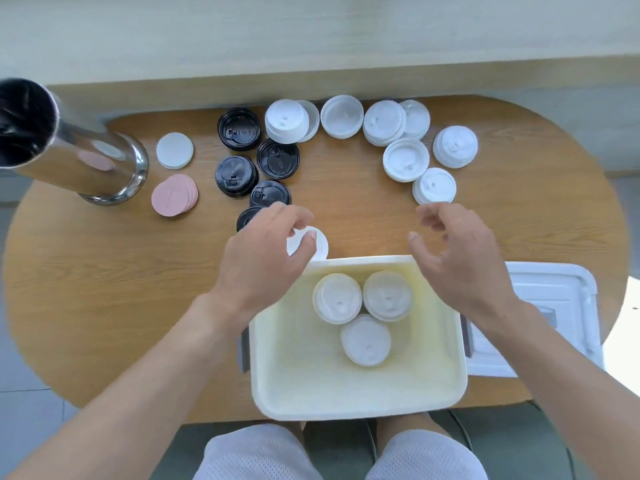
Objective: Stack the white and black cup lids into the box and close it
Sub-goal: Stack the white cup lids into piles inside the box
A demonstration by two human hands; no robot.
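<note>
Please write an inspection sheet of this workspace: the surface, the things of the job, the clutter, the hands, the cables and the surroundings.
Surface: oval wooden table.
Job's things: open white box at the near edge, three stacks of white lids inside; box lid lies to its right; loose white lids and black lids further back.
Clutter: steel cylinder, pink discs, white discs on the left.
Hands: left hand holds a white lid beside the box's far rim; right hand open above the box, empty.
Cables: dark cable below the table edge.
Surroundings: pale counter behind; person seated.
</note>
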